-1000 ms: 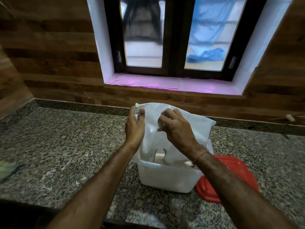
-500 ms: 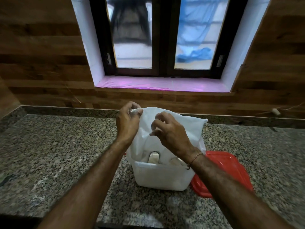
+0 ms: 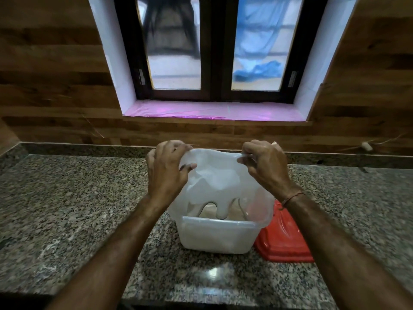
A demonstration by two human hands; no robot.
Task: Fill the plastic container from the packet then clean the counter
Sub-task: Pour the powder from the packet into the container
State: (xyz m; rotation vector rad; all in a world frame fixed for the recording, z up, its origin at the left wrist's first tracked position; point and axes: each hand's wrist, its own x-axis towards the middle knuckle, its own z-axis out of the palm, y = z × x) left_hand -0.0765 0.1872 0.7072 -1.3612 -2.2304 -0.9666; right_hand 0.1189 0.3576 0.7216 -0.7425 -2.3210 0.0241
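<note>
Granite counter (image 3: pixel 78 209) below a dark-framed window (image 3: pixel 210 52), wood-panelled wall either side. Toward the near edge, about mid-width: translucent plastic container (image 3: pixel 216 236), open and upright, with a red lid (image 3: pixel 283 242) lying flat just beside its right wall.

Held above the container, mouth down: white packet (image 3: pixel 214 182), a thin carrier-type bag, loop handles dangling inside the container's rim over pale contents. Left hand (image 3: pixel 166 173) pinching the upper left corner of the packet between thumb and curled fingers; right hand (image 3: pixel 266 168) pinching the upper right corner likewise. Closed end up, stretched between both grips and roughly parallel to the back edge of the counter. Long axis roughly upright, opening pointing straight down into the container.

Judged step: the tail of the filling, with the packet upended to drain the remainder. Next, probably: a lift and a shake to clear the last of it, keeping the handles inside the rim to avoid spilling onto the counter. Then packet aside, lid on, and a wipe of the counter.
</note>
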